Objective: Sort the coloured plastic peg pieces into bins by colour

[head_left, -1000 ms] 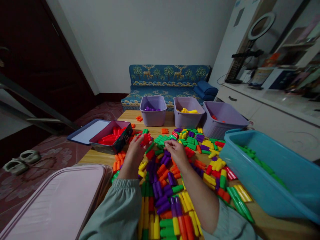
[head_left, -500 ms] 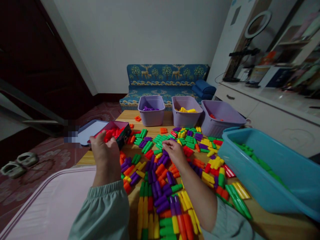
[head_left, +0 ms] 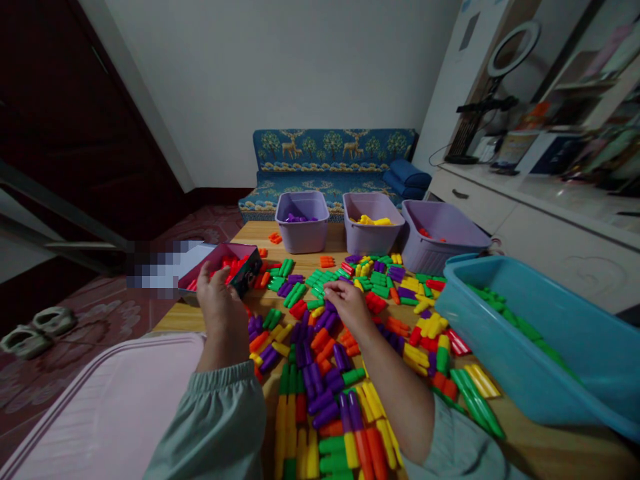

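Note:
My left hand (head_left: pixel 219 303) is raised beside the dark-sided box (head_left: pixel 249 275), in front of its near edge. Its fingers are apart and nothing shows in them. Red plastic pieces (head_left: pixel 231 267) lie inside the box. At the middle of the table, my right hand (head_left: pixel 346 300) reaches down among the loose pieces, thumb and fingertips pinched together. Whatever they grip, if anything, is hidden. Close to those fingertips are green bullet-shaped plastic pieces (head_left: pixel 317 280) and a cluster of purple pieces (head_left: pixel 326 319). Joined yellow, green, purple and orange pieces cover the table nearer to me.
Three lilac bins stand along the back: one with purple pieces (head_left: pixel 303 233), one with yellow (head_left: pixel 374 233), one with red (head_left: pixel 445 230). A blue tub (head_left: pixel 525 380) with green pieces is at right. A pink lid (head_left: pixel 115 407) lies at left; a blue sofa (head_left: pixel 335 177) is behind.
My left hand has drawn back to the right, away from the red pieces in the box. My right hand stays in nearly the same place, still pinched.

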A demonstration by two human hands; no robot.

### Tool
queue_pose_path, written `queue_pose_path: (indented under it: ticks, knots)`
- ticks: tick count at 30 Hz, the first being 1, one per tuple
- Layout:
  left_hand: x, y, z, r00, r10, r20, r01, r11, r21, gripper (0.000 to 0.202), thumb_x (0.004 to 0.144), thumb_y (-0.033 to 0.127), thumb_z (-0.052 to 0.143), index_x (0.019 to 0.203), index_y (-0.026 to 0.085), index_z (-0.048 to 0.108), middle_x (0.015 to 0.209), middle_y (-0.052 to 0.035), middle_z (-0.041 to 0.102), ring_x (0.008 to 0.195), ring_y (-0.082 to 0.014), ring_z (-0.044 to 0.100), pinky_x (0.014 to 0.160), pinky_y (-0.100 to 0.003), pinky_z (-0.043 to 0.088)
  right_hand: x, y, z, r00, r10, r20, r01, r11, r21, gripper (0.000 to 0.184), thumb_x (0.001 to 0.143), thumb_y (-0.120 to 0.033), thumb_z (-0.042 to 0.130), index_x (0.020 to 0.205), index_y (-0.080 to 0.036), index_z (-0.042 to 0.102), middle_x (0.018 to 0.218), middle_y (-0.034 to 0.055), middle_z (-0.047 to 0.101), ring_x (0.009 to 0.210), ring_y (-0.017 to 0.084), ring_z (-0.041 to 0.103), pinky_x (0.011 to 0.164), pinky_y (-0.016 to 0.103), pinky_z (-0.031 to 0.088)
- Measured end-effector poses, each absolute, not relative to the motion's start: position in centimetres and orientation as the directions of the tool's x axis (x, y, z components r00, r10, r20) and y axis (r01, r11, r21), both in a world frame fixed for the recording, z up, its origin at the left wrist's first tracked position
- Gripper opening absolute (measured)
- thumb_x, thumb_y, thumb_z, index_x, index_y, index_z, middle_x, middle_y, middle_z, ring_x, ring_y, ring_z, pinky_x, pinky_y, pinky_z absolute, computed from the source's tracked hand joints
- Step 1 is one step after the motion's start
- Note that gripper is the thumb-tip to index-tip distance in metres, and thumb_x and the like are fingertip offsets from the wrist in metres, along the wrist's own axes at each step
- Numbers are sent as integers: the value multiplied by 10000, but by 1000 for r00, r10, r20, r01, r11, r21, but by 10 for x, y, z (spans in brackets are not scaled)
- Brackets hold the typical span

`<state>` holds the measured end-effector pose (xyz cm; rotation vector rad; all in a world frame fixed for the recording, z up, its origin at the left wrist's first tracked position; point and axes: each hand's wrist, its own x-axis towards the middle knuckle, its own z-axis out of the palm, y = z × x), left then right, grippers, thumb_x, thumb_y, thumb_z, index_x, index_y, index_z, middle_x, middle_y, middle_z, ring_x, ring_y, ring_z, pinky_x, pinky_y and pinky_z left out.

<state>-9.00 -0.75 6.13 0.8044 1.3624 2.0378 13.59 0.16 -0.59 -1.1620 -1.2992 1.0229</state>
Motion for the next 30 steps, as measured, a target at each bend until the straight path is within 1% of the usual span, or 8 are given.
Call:
queue_pose_path:
  ticks: [3,5,9,12,17,20,25,30]
  knots:
    - [-69,-5,66,-563,824,68,-245,-245,938,316,719,282,622,1019,185,640,977,-43,652,907,-153,622,774,-236,487,136,2,-7,38,985,166,72,163,-984,270,738,-384,626,869,-163,707,865,88,737,801,228,704,774,373,564]
    - [-56,-4,63,-371,927,50,-206,-135,969,373,686,331,684,1023,173,678,986,-78,693,917,-187,643,775,-261,496,136,3,-8,34,983,178,76,175,-982,257,741,-380,631,862,-167,709,850,82,739,794,224,702,775,373,565]
    - [-42,-7,41,-72,996,47,287,-24,958,263,596,249,761,851,186,747,832,-101,725,822,-256,653,775,-344,499,136,4,-10,35,983,179,82,175,-981,246,742,-363,632,863,-164,711,839,82,741,790,228,702,774,379,567]
    - [-40,-9,23,-97,979,179,593,-88,800,191,579,147,733,752,226,746,787,-80,707,807,-267,642,835,-372,473,136,4,-9,42,986,161,73,158,-985,232,743,-350,625,859,-168,709,828,75,738,786,223,703,765,365,565]
    - [-40,-12,14,-129,958,255,776,-62,627,326,613,146,713,924,235,755,937,-118,666,894,-309,638,869,-403,455,135,2,-5,53,983,173,115,166,-979,204,760,-315,598,869,-176,701,849,68,731,763,212,693,730,345,557]
    - [-37,-12,15,-148,953,264,813,-35,581,363,640,173,706,999,226,734,955,-128,647,930,-321,622,886,-417,449,136,-1,0,78,963,256,243,231,-942,175,783,-271,569,858,-182,700,870,66,717,791,204,673,760,346,545]
    - [-34,-12,13,-199,931,306,750,-56,659,375,620,294,777,985,229,725,862,-89,631,904,-302,606,885,-398,452,139,-4,1,85,886,457,589,325,-740,198,786,-189,571,918,-190,718,1072,109,660,1079,252,590,1004,416,449]
    - [-33,-10,8,-159,947,280,820,-31,571,361,688,356,737,1021,216,721,978,-121,641,969,-308,604,894,-391,448,138,-7,-3,30,935,353,719,225,-658,462,773,-247,654,1226,-157,645,1343,168,549,1281,332,464,1108,496,344]
